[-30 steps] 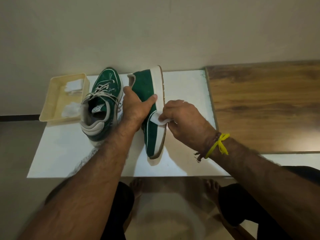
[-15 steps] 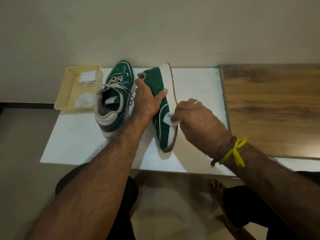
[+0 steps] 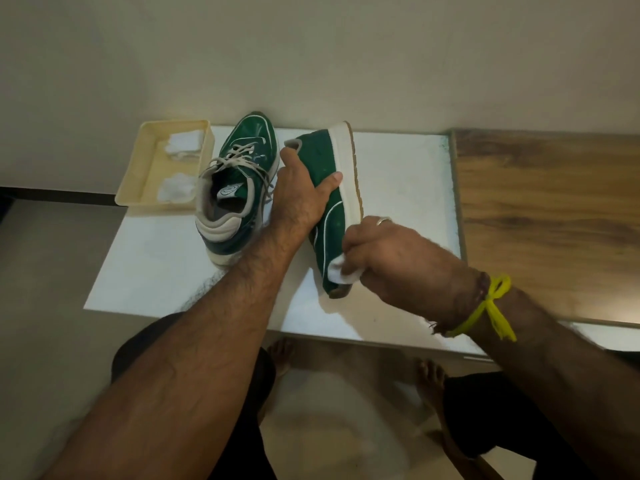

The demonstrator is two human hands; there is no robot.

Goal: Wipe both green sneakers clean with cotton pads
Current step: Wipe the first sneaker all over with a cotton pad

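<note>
The right hand (image 3: 398, 258), pinching the pad (image 3: 341, 273), has slid from mid-side down to the tipped sneaker's (image 3: 327, 188) near end while the left hand (image 3: 304, 192) grips it, so this side seems nearly wiped.

arms: bare | right wrist: yellow thread (image 3: 491, 306) | finger: ring (image 3: 382, 221) | black shorts (image 3: 502, 410)

No text can be read; the insole label (image 3: 229, 191) in the upright sneaker (image 3: 239, 178) (centre-left) is too blurred.

Dim, soft indoor light; slight blur, wide-angle distortion.
</note>
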